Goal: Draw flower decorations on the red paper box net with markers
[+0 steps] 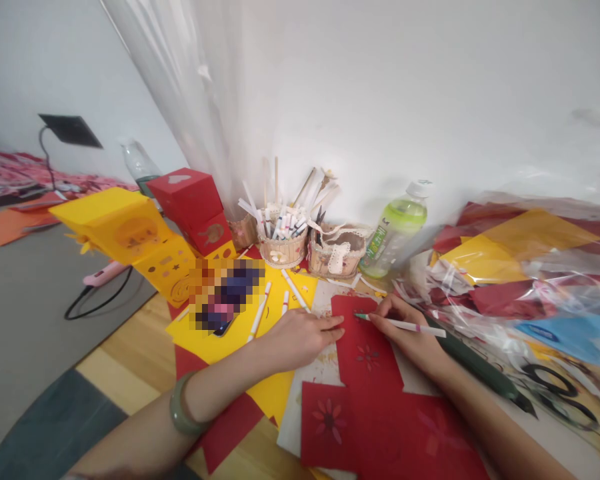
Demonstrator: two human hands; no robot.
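My right hand (405, 327) pinches a white marker (423, 327), its green tip at the upper part of a red paper cutout (370, 407). My left hand (307, 339) is open and lies with its fingers stretched out over the cutout's left edge. Flower shapes show on the red paper, one on the upper flap and one on the left flap. The cutout lies on a pale board (293, 413). Several white markers (260, 312) rest on yellow paper (275, 383) to the left of my left hand. A green bangle (183, 403) circles my left wrist.
Behind my hands stand a basket of markers (283, 250), a lace-trimmed basket (333, 260) and a green drink bottle (395, 230). Scissors (563, 400) and a dark green tool (485, 367) lie right. Left are a phone (223, 327), a yellow box (115, 217) and a red box (193, 200).
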